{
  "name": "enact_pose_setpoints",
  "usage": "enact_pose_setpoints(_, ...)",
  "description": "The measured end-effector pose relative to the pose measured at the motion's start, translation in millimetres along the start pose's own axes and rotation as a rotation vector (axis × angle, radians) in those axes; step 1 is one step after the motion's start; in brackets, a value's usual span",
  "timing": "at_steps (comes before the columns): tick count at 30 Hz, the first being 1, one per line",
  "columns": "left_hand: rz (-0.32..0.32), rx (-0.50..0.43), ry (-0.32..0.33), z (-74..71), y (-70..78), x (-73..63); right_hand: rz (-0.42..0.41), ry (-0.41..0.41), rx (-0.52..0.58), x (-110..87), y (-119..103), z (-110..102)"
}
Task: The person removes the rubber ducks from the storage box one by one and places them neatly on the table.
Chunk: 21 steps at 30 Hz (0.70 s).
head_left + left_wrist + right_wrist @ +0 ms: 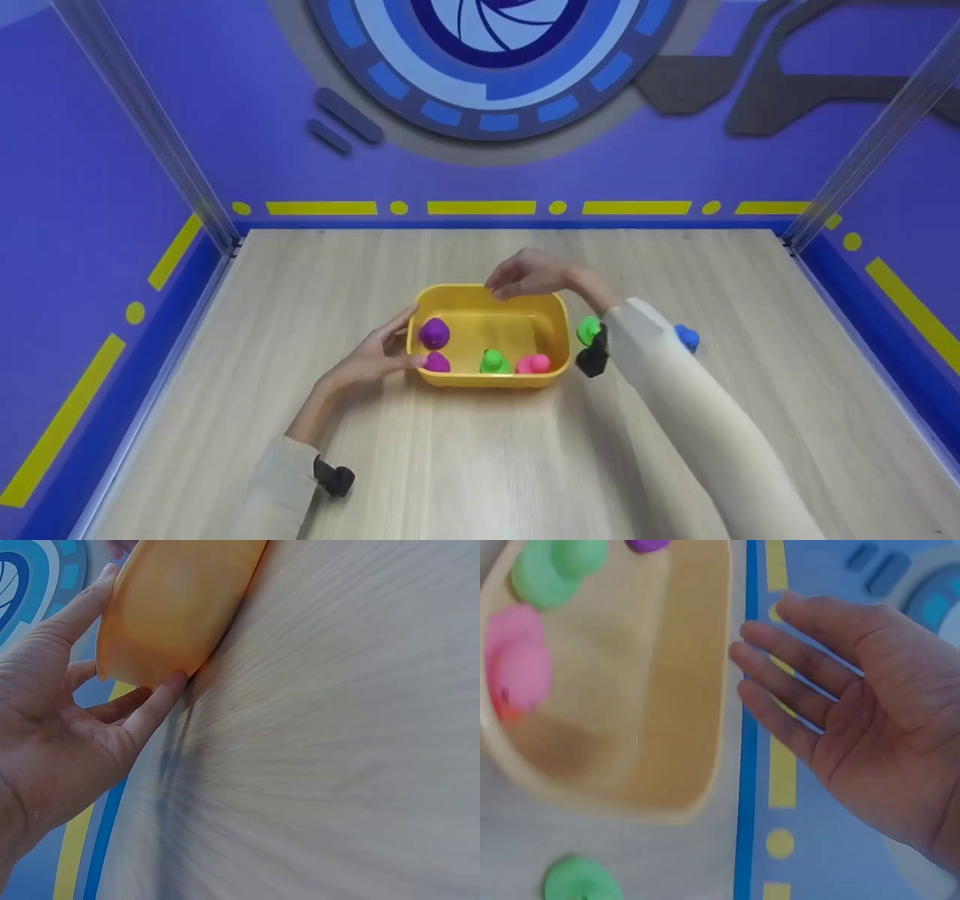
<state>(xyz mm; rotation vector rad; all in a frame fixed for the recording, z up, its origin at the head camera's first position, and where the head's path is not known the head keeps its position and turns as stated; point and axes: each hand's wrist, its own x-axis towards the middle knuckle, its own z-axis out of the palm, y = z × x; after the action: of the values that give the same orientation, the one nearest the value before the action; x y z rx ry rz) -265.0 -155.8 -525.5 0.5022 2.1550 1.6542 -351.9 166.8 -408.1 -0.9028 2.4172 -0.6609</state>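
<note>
Currently we are judging the yellow tub (465, 380) light, smooth and stiff, best held by its ends, left hand (369, 360) grasping one, right hand (531, 272) released.

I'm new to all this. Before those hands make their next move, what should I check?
1. Tub open side up: ok.
2. Tub steadied: ok, the left hand grips its left end.
3. Right hand free: ok, it holds nothing, at the far rim.
4. All toys inside, if that is wanted: not ok. Two purple toys, a green toy and a pink toy are in; another green toy and a blue toy lie outside, to the right.
5. Anything hidden behind the right sleeve: cannot tell.
</note>
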Motion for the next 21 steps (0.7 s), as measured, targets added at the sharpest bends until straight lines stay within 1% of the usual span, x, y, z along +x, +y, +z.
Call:
enact_pose_setpoints(2, -0.02, -0.002, -0.001, 0.5, -0.2, -1.1, 0.033, -0.077, 0.02, 11.4, -8, 11)
enact_pose_setpoints(4, -0.023, 0.003, -0.005, 1.0, 0.5, -0.7, 0.077, -0.132, 0.069, 21.2, -14, 22)
enact_pose_setpoints(7, -0.016, 0.003, -0.011, 1.3, 3.4, 3.1, 0.152, -0.155, 0.169, 33.5, -18, 39)
enact_pose_setpoints(9, -0.004, 0.005, -0.02, 1.3, 5.1, 6.1, 0.169, -0.139, 0.202, 40.0, -19, 50)
enact_pose_setpoints(11, 0.005, -0.003, -0.032, 1.0, 6.0, 7.9, 0.16, -0.114, 0.217, 46.1, -19, 61)
enact_pose_setpoints(16, 0.017, -0.019, -0.052, -0.5, 4.4, 5.5, 0.069, -0.051, 0.219, 59.9, -22, 86)
enact_pose_setpoints(19, 0.018, -0.012, -0.047, -1.7, 1.8, 2.3, 0.054, -0.025, 0.22, 66.4, -23, 97)
enact_pose_setpoints(21, 0.021, -0.012, -0.04, -2.9, -0.5, 0.5, 0.037, -0.022, 0.216, 70.8, -24, 103)
